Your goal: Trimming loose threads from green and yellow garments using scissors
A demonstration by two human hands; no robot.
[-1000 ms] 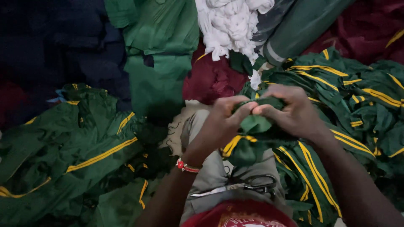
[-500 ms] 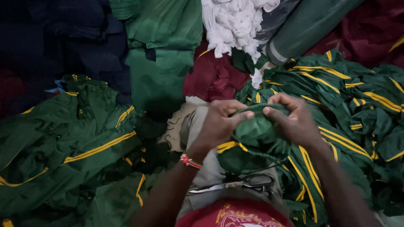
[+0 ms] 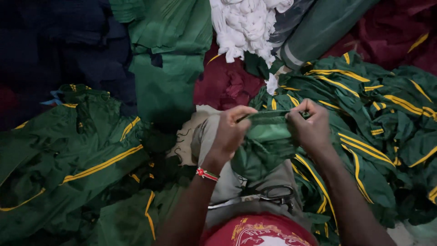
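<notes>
Both hands are up at the centre of the view, and between them a green garment piece (image 3: pixel 268 136) is pulled taut along its top edge. The left hand (image 3: pixel 230 132) pinches that edge between thumb and fingertips, with the other fingers curled in; a red beaded bracelet (image 3: pixel 207 174) sits on its wrist. The right hand (image 3: pixel 312 127), just across at three o'clock from the left, pinches the other end of the same edge, knuckles toward the camera. The rest of the cloth hangs down over the lap. At six o'clock from the hands, a pair of dark-handled scissors (image 3: pixel 275 195) lies on the lap, apart from both hands. At nine o'clock a heap of green clothing with yellow stripes (image 3: pixel 82 159) spreads out; a similar striped pile (image 3: pixel 378 109) fills three o'clock. At twelve o'clock sits a bundle of white cloth (image 3: pixel 246 25), with maroon fabric (image 3: pixel 223 84) just beneath it.
</notes>
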